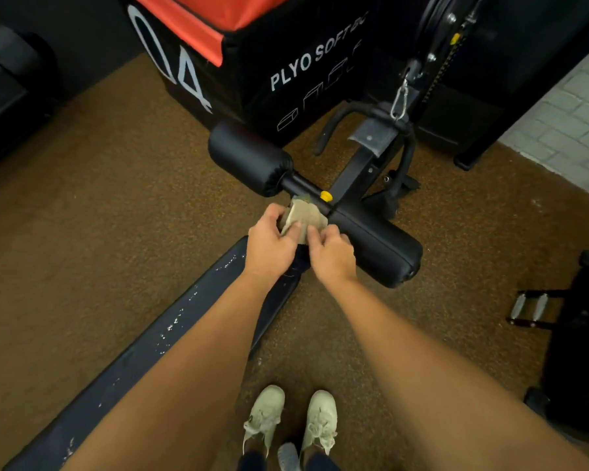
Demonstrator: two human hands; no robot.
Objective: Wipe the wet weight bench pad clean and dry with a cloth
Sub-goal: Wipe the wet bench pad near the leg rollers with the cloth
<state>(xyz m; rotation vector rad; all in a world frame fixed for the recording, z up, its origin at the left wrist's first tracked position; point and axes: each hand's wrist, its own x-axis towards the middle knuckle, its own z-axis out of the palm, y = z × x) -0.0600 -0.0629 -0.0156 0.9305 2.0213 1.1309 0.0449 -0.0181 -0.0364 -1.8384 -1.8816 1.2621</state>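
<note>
Both hands meet over the far end of the bench pad, which runs from the lower left toward the middle and is speckled with water drops. The left hand grips a tan cloth with curled fingers, thumb on top. The right hand pinches the cloth's near edge. The cloth looks folded, and whether it touches the pad is hard to tell. Just beyond it a yellow knob sits between two black foam rollers. A black and red plyo box stands behind, and pale shoes rest on the brown floor.
</note>
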